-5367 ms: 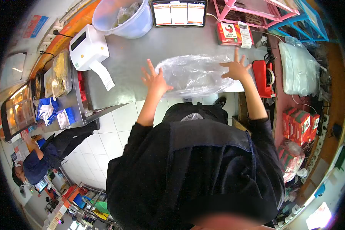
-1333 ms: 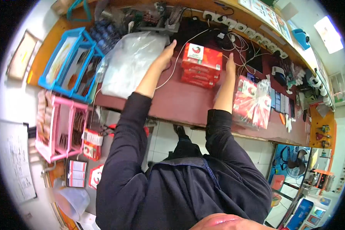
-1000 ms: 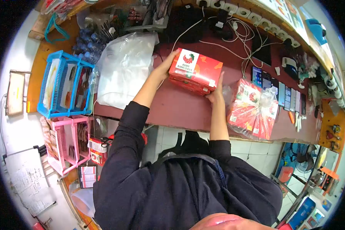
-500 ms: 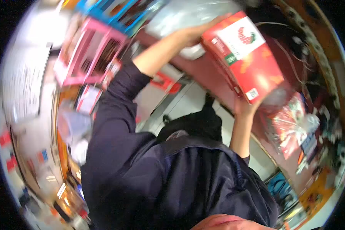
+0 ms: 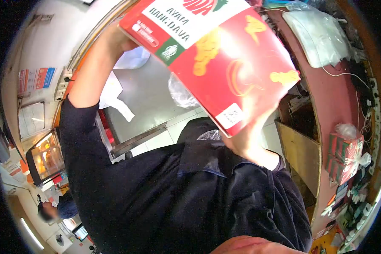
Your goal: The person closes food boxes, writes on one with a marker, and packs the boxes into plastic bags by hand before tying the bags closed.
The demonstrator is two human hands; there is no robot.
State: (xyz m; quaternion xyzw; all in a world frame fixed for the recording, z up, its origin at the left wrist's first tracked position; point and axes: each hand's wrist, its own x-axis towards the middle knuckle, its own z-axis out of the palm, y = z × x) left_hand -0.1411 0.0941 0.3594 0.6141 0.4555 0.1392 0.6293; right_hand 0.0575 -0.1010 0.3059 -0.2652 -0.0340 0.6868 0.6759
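A large red food box (image 5: 241, 80) printed with "AYAM BANG DAVA", yellow chicken pictures and a white label fills the upper middle of the view, held up tilted between both hands. My left hand (image 5: 119, 39) grips its left end, with the fingers partly hidden behind the carton. Beneath the near lower corner, by the small white label, my right hand (image 5: 252, 137) supports it, fingers mostly hidden. Below the box lies a grey metal table (image 5: 146, 95).
White paper (image 5: 114, 95) and a crumpled clear plastic bag (image 5: 182, 93) are by the metal table. On the right, a reddish counter (image 5: 313, 97) bears clear plastic bags (image 5: 319, 38) and a wrapped red package (image 5: 345, 156). A lit display case (image 5: 46, 156) and another person (image 5: 63, 207) are at left.
The view has turned from the reddish counter toward the grey metal table. The red box has come closer and looks larger, still in both hands.
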